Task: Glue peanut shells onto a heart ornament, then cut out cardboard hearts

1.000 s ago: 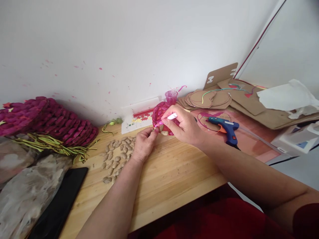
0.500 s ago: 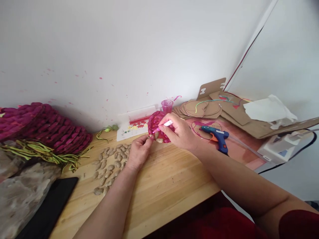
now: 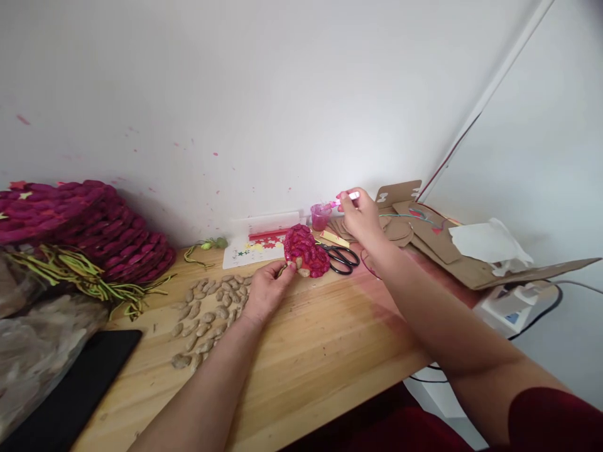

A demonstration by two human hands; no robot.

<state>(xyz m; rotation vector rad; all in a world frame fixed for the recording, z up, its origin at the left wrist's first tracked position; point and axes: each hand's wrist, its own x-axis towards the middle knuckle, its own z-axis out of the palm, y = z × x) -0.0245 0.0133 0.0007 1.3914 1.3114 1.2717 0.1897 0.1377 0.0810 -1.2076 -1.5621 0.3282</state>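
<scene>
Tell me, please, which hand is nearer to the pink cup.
Right. The right hand is just right of the pink cup, holding a brush towards it. The left hand is farther off, nearer the viewer and leftward, at the pink craft piece.

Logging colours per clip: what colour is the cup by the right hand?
Pinkish purple; the cup shows best in the head view.

The painted piece (image 3: pixel 306 245) looks glossy and bumpy — loose peanuts (image 3: pixel 222 312) matt and rough, wooden tabletop (image 3: pixel 301 351) smooth.
</scene>
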